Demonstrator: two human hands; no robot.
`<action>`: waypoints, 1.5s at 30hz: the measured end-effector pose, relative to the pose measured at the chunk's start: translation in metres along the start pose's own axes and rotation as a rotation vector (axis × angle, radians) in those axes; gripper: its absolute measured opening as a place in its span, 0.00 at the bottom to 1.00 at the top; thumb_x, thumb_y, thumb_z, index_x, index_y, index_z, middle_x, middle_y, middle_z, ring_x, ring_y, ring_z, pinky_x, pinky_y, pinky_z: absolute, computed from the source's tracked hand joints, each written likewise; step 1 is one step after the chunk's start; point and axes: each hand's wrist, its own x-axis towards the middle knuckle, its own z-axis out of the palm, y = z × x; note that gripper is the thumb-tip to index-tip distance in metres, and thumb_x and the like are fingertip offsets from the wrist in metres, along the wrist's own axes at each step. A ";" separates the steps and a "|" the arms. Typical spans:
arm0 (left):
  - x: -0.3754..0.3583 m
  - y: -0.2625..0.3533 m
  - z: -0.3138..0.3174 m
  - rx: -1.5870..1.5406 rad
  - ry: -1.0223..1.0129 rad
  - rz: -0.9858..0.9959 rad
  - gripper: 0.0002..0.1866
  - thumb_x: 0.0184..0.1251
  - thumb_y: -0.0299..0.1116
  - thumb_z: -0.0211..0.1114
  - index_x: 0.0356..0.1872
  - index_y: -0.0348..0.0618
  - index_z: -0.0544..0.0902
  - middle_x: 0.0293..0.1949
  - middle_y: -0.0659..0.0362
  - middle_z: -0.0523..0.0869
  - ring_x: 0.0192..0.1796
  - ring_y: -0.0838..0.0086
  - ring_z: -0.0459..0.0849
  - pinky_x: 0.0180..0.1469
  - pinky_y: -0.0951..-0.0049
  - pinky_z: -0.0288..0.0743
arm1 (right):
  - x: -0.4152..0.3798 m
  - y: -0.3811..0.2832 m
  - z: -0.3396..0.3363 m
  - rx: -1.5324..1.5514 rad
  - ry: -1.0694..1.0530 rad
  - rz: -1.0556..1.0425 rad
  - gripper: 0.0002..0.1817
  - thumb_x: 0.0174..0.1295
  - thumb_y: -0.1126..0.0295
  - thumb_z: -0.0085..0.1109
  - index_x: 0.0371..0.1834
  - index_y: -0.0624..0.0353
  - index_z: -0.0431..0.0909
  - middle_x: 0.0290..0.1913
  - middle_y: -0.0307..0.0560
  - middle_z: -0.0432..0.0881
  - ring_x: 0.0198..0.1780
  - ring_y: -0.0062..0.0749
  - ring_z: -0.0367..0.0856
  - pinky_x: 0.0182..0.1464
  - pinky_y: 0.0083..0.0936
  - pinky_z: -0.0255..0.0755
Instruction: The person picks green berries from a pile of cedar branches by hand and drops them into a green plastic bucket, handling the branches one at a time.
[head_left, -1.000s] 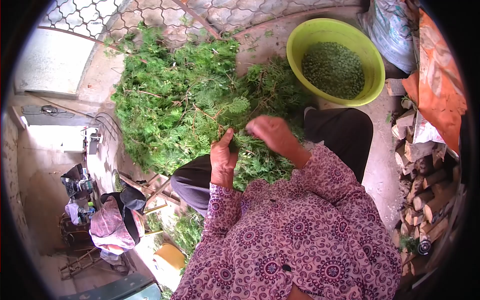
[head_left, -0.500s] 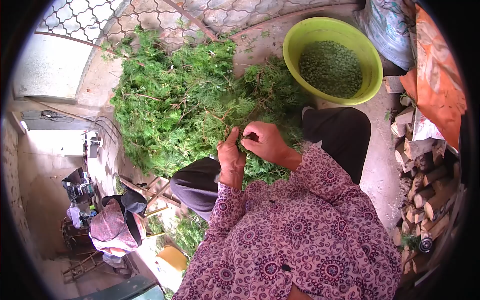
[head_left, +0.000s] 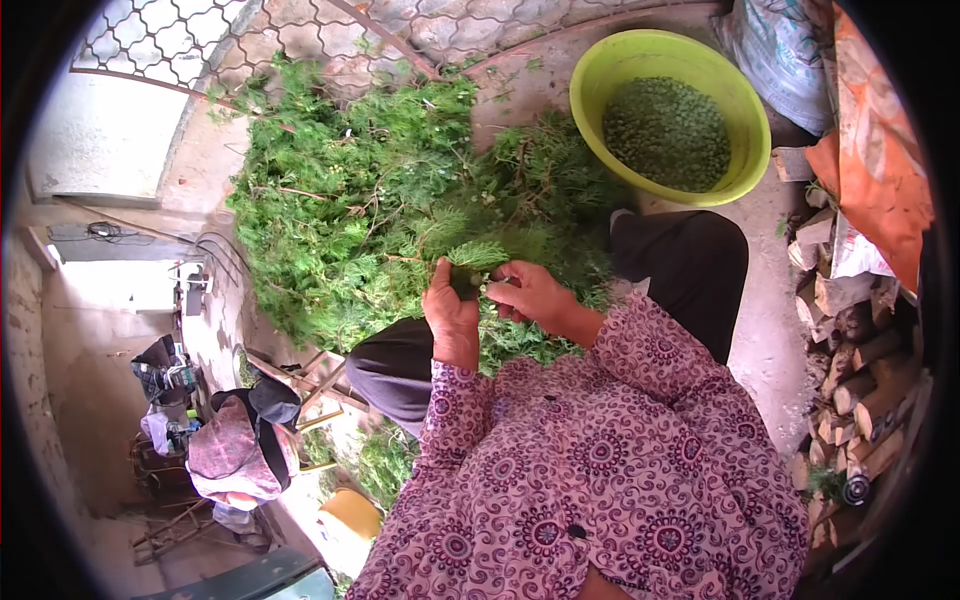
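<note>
My left hand [head_left: 452,318] is closed around a feathery evergreen sprig [head_left: 476,255], whose fronds fan out above the fingers. Close beside it, my right hand [head_left: 538,298] pinches small pale green cones [head_left: 486,284] at the sprig's lower side; fingers partly hide them. Both hands are above my lap, over the near edge of a large heap of cut evergreen branches [head_left: 330,220]. Beyond my right knee stands a yellow-green basin [head_left: 592,130] holding many small round green cones [head_left: 668,135].
Stacked firewood [head_left: 865,385] lines the right side, below an orange sack [head_left: 880,190]. A white woven sack [head_left: 775,65] stands behind the basin. Wire mesh [head_left: 290,35] borders the heap at the back. To the left are a cloth-draped chair [head_left: 235,450] and a yellow container [head_left: 350,515].
The sprig now spreads upright above my left hand, where before the hands were close together over a small dark bit. My right hand has dropped slightly and the hands are slightly farther apart.
</note>
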 end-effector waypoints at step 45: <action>-0.046 0.007 0.016 0.079 -0.499 -0.151 0.15 0.54 0.32 0.65 0.39 0.33 0.75 0.46 0.51 0.77 0.46 0.67 0.76 0.53 0.69 0.68 | 0.007 -0.018 -0.016 -0.100 -0.264 -0.113 0.07 0.53 0.68 0.56 0.23 0.60 0.76 0.17 0.32 0.69 0.18 0.13 0.65 0.20 0.16 0.57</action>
